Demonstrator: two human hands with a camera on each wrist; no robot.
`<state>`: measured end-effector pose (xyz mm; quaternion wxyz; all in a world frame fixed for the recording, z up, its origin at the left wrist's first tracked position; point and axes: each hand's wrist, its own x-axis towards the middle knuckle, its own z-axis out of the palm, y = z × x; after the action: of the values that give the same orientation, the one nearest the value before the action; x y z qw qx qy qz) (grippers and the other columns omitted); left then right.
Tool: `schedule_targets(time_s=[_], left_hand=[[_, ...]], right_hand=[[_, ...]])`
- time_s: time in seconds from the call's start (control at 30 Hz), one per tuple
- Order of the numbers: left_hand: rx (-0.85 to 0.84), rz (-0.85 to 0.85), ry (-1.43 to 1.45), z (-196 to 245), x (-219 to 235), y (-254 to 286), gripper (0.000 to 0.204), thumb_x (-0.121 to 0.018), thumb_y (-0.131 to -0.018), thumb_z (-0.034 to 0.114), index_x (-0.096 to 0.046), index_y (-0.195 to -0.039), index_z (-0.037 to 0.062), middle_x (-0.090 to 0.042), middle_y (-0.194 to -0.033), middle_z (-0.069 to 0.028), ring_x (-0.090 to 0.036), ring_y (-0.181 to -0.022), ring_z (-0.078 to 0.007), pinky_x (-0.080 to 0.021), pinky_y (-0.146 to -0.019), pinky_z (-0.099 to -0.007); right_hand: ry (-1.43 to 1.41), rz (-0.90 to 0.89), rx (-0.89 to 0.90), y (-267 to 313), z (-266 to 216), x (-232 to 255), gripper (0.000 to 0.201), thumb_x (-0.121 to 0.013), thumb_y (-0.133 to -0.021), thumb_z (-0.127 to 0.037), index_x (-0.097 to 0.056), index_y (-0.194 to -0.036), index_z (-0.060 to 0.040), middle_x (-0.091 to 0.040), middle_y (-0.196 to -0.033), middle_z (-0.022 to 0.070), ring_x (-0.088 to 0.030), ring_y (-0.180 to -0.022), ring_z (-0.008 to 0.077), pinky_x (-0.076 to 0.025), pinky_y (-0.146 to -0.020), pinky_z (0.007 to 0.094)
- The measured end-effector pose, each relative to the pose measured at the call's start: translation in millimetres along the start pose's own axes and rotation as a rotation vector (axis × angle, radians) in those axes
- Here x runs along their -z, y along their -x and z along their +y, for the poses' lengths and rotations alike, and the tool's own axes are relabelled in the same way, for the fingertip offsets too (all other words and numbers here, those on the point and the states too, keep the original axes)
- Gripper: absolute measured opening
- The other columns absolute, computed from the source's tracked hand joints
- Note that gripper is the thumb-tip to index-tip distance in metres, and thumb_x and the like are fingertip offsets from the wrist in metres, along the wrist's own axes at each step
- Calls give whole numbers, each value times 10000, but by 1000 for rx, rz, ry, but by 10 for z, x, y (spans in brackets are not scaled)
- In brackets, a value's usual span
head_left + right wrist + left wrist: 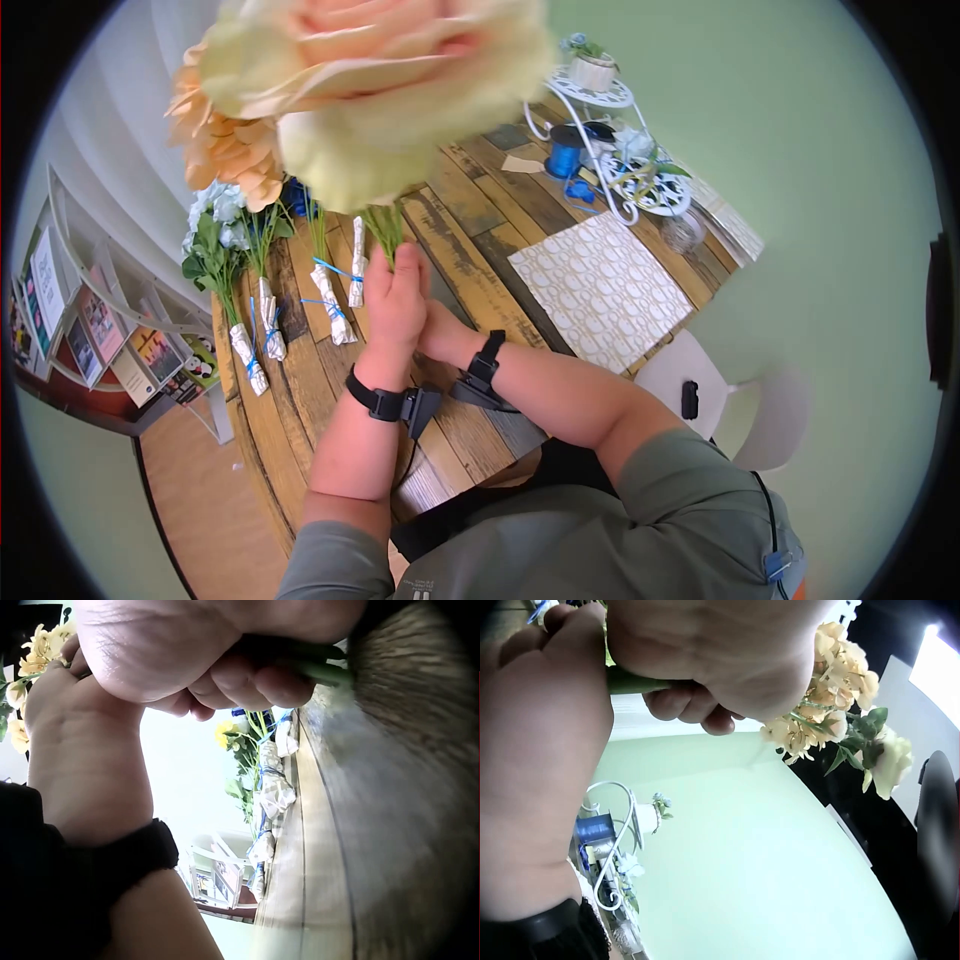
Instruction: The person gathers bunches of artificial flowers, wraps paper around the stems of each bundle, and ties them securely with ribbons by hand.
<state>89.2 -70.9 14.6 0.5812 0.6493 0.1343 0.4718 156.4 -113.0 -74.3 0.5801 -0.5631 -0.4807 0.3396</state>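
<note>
Both hands hold the green stems (383, 228) of a bunch of flowers upright over the table. My left hand (395, 305) grips them higher up, fingers curled round. Just below and beside it, my right hand (442, 332) curls round the lower stems; in the right wrist view the stem ends (330, 673) stick out past its fingers. A large pale peach rose (400, 120) of this bunch fills the top of the head view, close to the camera. Orange-peach blossoms (235, 135) show beside it. The left wrist view shows cream blossoms (844, 667) beyond the left hand.
Several small bouquets with stems wrapped in patterned paper (335, 315) and blue ribbon lie at the table's left. A patterned paper sheet (605, 285) lies on the right. Behind it stand a blue ribbon spool (565, 152) and a white metal stand (650, 190). A white chair (680, 385) is at the right.
</note>
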Motion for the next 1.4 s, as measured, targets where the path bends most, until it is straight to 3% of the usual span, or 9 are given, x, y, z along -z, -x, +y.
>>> schedule_targets(time_s=[0.27,0.33,0.37,0.43,0.57,0.67,0.83,1.17,1.4], left_hand=[[61,15,170,325,111,-5,300,-459,-1085,313,-493,-868,109,-438,-628,51,-370,-509,-49,-278,-455,-223],[5,18,169,470,136,-2,364,-416,-1097,339,-457,-828,98,-386,-623,35,-305,-503,-62,-221,-446,-250],[-61,-30,170,498,179,-9,360,-421,-1096,334,-456,-825,99,-380,-623,37,-302,-505,-60,-216,-449,-251],[-87,-30,145,650,228,5,362,-422,-1096,336,-453,-823,99,-374,-624,40,-299,-508,-59,-216,-452,-250],[-102,-74,168,901,288,49,368,-428,-1095,343,-444,-817,104,-355,-630,49,-292,-516,-55,-217,-457,-244],[-27,-107,225,1000,284,54,362,-431,-1095,344,-442,-822,108,-344,-632,54,-288,-519,-56,-219,-457,-242],[96,-104,298,961,265,31,343,-437,-1093,353,-448,-846,115,-340,-630,53,-284,-508,-61,-215,-447,-244],[129,-134,336,984,340,64,335,-455,-1087,371,-458,-869,117,-351,-641,49,-285,-491,-57,-215,-434,-242],[87,-136,304,990,353,51,331,-480,-1079,369,-459,-865,118,-363,-646,52,-289,-489,-54,-222,-434,-236]], right_hand=[[120,-216,-112,169,-189,27,253,-702,-874,-224,-632,-1016,-26,-628,-765,44,-562,-685,145,-482,-642,327],[127,-335,-55,311,-253,81,445,-718,-861,-219,-579,-1246,-45,-670,-963,83,-614,-815,155,-512,-729,321],[-131,-349,-4,477,-305,110,599,-739,-841,-125,-496,-1384,-56,-619,-1260,112,-600,-1081,174,-507,-883,334],[364,-228,60,776,-226,366,634,-740,-854,-166,-480,-1421,-56,-572,-1347,150,-567,-1189,233,-491,-971,365],[814,57,60,1445,-614,952,547,-714,-858,-242,-573,-1332,-5,-586,-1270,219,-555,-1196,395,-466,-1019,434],[1153,241,-34,1649,-577,1417,496,-726,-844,-275,-631,-1221,33,-618,-1193,224,-580,-1146,386,-485,-976,447],[1392,168,-304,1617,-737,1351,381,-685,-866,-295,-683,-1073,24,-627,-1100,215,-613,-1055,374,-518,-910,452],[1585,99,-295,1365,-525,1547,238,-590,-840,-144,-666,-1007,8,-636,-1030,205,-628,-984,372,-543,-844,470],[1448,64,-403,1300,-857,1414,467,-665,-893,-408,-655,-1124,-2,-643,-1091,224,-637,-1055,393,-538,-880,473]])
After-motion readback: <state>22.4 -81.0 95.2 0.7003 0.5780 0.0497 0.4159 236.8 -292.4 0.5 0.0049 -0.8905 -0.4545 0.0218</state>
